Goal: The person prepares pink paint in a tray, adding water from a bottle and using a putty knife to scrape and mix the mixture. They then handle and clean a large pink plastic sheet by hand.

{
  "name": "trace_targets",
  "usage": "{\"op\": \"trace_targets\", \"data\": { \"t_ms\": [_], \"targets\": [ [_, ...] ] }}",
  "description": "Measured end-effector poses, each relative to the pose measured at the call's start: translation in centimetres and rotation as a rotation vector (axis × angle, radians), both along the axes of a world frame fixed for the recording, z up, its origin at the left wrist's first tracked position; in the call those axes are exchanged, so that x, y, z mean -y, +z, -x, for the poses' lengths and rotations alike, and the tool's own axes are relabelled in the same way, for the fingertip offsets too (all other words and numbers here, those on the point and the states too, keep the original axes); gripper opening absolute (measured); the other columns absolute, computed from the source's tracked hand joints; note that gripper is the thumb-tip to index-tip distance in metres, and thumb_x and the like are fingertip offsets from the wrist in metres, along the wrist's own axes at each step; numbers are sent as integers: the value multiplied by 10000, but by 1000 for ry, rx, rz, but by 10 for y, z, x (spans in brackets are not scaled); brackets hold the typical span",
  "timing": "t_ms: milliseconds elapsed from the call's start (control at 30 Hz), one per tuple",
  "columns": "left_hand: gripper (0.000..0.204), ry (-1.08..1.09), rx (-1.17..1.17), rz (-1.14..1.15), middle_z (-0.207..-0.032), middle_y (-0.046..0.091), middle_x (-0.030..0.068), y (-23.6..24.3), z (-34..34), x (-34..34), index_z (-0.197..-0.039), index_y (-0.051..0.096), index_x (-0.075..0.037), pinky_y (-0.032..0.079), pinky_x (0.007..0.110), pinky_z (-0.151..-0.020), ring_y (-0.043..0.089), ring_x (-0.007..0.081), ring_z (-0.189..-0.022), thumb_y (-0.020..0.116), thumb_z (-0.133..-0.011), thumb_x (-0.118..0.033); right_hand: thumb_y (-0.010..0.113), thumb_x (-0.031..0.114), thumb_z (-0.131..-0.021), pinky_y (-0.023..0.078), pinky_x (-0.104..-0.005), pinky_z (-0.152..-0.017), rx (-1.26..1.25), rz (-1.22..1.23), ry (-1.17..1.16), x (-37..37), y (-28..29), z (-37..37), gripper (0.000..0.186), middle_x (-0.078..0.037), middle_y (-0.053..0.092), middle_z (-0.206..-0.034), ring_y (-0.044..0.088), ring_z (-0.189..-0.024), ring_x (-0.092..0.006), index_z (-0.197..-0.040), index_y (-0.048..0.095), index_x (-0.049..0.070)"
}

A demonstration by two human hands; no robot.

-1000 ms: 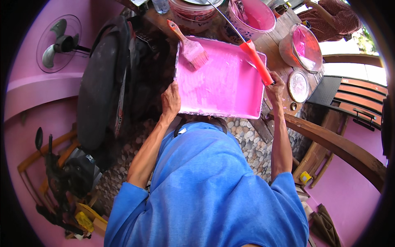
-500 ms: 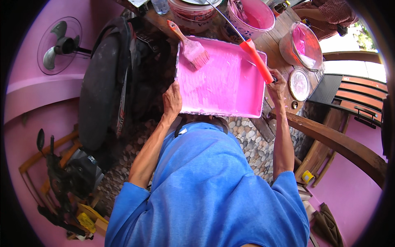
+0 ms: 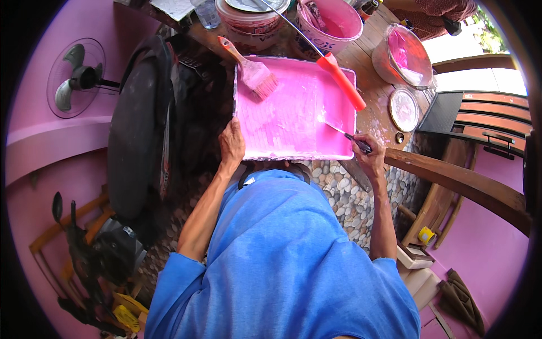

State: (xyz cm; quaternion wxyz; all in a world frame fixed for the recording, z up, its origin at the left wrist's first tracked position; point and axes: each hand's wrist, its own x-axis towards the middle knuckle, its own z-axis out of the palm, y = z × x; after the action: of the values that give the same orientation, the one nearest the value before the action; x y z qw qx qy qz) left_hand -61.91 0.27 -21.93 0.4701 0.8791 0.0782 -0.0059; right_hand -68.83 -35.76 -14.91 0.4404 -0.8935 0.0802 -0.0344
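A paint tray coated in bright pink paint stands level in front of me. My left hand is closed on its left rim near the front corner. In my right hand is a black-handled scraper; its thin metal end reaches over the tray, and its paint-smeared tip appears to touch the pink paint. A wide paintbrush, its bristles pink, rests across the tray's far left corner. Over the far right part lies the red-orange handle of a paint roller, its metal rod running back toward the buckets.
Behind the tray are a lidded bucket, a pink bucket and a paint-stained bucket. A round lid lies on the wooden table. A motorcycle stands at left; a wooden rail crosses at right.
My right hand has moved down and left, bringing the scraper's tip into view over the pink paint. The view has shifted slightly; my left hand keeps its hold.
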Motion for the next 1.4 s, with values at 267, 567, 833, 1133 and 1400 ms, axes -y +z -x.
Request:
{"op": "trace_targets", "data": {
  "t_ms": [267, 567, 833, 1133, 1400],
  "targets": [
    [541, -13, -35, -21, -814, 598, 296, -5, 0, -3, -965, 601, 67, 443, 474, -681, 569, 477, -810, 332, -995, -401, 705, 102, -777, 463, -236, -576, -45, 108, -16, -2, 16, 16, 127, -60, 652, -707, 579, -629, -76, -860, 666, 15],
    [546, -4, 127, -3, -814, 597, 295, -4, 1, 0, -966, 601, 64, 443, 475, -683, 571, 475, -809, 326, -995, -407, 681, 174, -869, 493, -220, -615, 134, -4, -201, 16, 2, -45, 185, -52, 665, -737, 626, -655, -101, -921, 667, -3],
    [553, -10, 29, 2, -817, 593, 296, -4, 0, -3, -961, 596, 63, 442, 473, -678, 566, 476, -806, 326, -993, -419, 700, 136, -827, 483, -259, -628, 297, 82, -67, 19, -30, -86, 176, -66, 642, -787, 590, -693, -111, -953, 641, 28],
    [585, -9, -59, 3, -791, 584, 291, -6, 1, -4, -941, 591, 62, 432, 471, -673, 560, 470, -783, 310, -993, -449, 691, 93, -797, 521, -326, -609, 113, 239, -66, -15, -4, 3, 117, -131, 667, -762, 673, -684, -209, -867, 633, 20],
    [604, -34, -14, -28, -809, 581, 309, -8, 0, -3, -945, 583, 73, 425, 486, -694, 556, 485, -818, 299, -991, -459, 696, 78, -782, 509, -331, -613, 187, 243, -24, -51, 10, 21, 134, -131, 639, -788, 652, -685, -266, -869, 616, 15]
  ]
}}
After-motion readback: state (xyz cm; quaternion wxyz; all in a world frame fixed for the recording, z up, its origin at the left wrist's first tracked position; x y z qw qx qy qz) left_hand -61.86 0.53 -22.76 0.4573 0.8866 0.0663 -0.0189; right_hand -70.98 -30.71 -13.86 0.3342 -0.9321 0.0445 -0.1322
